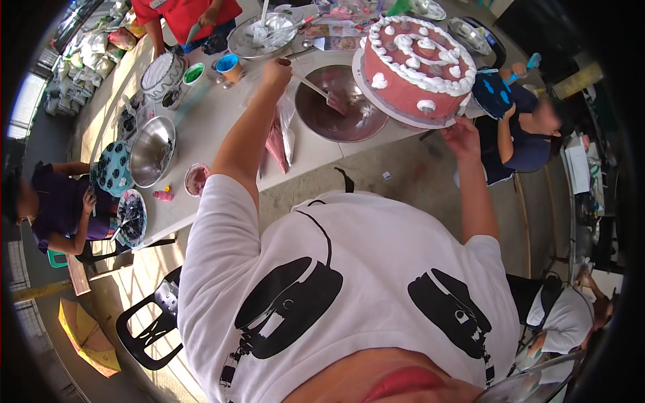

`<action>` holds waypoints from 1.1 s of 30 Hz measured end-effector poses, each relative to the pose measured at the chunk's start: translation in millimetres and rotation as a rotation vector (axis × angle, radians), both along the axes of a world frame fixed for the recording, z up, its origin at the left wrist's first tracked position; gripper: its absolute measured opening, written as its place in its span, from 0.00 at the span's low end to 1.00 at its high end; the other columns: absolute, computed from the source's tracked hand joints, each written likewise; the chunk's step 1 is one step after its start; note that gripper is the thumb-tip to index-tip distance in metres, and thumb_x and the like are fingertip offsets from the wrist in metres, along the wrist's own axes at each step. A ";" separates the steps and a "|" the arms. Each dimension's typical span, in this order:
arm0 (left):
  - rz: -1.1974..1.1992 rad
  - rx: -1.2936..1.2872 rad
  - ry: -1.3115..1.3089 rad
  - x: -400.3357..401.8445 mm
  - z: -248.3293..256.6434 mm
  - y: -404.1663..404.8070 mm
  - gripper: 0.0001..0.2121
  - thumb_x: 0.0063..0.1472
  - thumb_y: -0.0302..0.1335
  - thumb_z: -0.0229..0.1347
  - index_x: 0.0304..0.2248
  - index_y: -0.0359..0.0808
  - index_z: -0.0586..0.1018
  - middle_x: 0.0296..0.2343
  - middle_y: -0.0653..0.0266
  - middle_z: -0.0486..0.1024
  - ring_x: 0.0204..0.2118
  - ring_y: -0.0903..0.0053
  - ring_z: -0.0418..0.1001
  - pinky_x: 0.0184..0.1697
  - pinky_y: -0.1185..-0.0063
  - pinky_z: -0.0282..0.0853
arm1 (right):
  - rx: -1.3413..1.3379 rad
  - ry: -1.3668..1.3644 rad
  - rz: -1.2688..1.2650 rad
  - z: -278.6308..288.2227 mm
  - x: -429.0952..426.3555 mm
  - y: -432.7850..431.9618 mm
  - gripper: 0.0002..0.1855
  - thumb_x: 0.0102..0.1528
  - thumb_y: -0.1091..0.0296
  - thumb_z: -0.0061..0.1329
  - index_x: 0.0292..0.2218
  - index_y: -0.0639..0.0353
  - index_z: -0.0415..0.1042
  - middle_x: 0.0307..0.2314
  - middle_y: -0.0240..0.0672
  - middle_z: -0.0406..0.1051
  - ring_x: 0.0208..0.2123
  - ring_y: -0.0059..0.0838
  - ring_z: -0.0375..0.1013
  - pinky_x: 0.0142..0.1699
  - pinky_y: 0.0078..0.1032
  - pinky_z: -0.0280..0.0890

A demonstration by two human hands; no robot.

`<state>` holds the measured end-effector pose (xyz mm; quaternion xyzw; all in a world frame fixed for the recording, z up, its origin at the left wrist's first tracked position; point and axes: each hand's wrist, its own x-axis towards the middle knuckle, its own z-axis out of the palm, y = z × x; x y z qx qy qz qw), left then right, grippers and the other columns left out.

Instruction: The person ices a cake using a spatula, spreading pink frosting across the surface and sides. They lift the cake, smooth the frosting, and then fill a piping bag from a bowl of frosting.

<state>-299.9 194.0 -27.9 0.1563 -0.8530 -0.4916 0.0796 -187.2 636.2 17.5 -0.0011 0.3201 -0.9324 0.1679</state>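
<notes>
My right hand [462,138] holds the near right edge of a white round cake board [364,90]. The board is tilted, and on it stands a pink frosted cake [403,75] with white piped swirls and a white border. My left hand [276,75] is stretched over the table with curled fingers, by the handle end of a spatula [335,103]; whether it grips the handle is hidden. The spatula leans in a large steel bowl [322,121] between my hands, left of the cake. Piping bags with pink [275,146] and white [287,141] filling lie below my left forearm.
On the table [211,101] stand a basin with a whisk [262,38], an orange cup of blue icing [229,65], a tub of green icing [193,74], a second steel bowl [152,151] and a pink-smeared tub [196,179]. Several people work around with cakes. A black chair [151,322] stands at left.
</notes>
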 end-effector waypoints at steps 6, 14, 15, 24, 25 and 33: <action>0.191 0.425 0.037 2.2 -21.3 -18.9 0.16 0.46 0.27 0.52 0.37 0.30 0.72 0.19 0.62 0.72 0.17 0.77 0.69 0.20 0.79 0.64 | 0.029 -0.012 0.185 -17.7 -40.6 -11.1 0.15 0.42 0.73 0.41 0.36 0.60 0.65 0.33 0.35 0.69 0.36 0.31 0.68 0.43 0.31 0.62; -0.102 1.242 -0.028 87.9 48.3 34.9 0.31 0.49 0.49 0.50 0.45 0.33 0.61 0.41 0.57 0.63 0.40 0.71 0.64 0.41 0.75 0.61 | 0.004 -0.062 0.270 -10.2 -74.5 -31.2 0.20 0.43 0.75 0.38 0.41 0.61 0.60 0.37 0.36 0.66 0.40 0.33 0.66 0.45 0.34 0.62; -0.254 1.383 -0.026 105.6 56.2 48.0 0.35 0.46 0.55 0.48 0.47 0.37 0.59 0.42 0.57 0.63 0.42 0.68 0.63 0.43 0.73 0.60 | -0.056 -0.091 0.316 -11.3 -81.8 -37.0 0.18 0.43 0.76 0.38 0.40 0.63 0.61 0.36 0.38 0.67 0.39 0.34 0.67 0.43 0.36 0.63; -0.297 1.552 0.406 160.0 72.5 109.9 0.45 0.38 0.65 0.41 0.51 0.43 0.54 0.50 0.65 0.54 0.50 0.65 0.55 0.43 0.68 0.59 | -0.171 -0.075 0.544 -11.5 -95.8 -132.5 0.14 0.43 0.78 0.38 0.35 0.66 0.62 0.33 0.42 0.67 0.36 0.36 0.68 0.42 0.35 0.64; -0.276 1.600 0.451 160.6 69.0 108.1 0.45 0.37 0.66 0.42 0.51 0.43 0.54 0.50 0.65 0.54 0.50 0.65 0.55 0.42 0.68 0.59 | -0.218 -0.090 0.599 -13.3 -93.9 -141.8 0.14 0.42 0.79 0.39 0.35 0.67 0.61 0.33 0.42 0.67 0.36 0.37 0.68 0.42 0.35 0.65; -0.343 1.394 0.591 177.7 40.1 71.6 0.28 0.48 0.46 0.51 0.47 0.43 0.61 0.47 0.65 0.59 0.48 0.67 0.58 0.40 0.70 0.61 | -0.182 -0.163 0.613 -3.3 -66.4 -188.3 0.14 0.44 0.79 0.37 0.37 0.69 0.60 0.34 0.44 0.67 0.37 0.38 0.68 0.46 0.38 0.62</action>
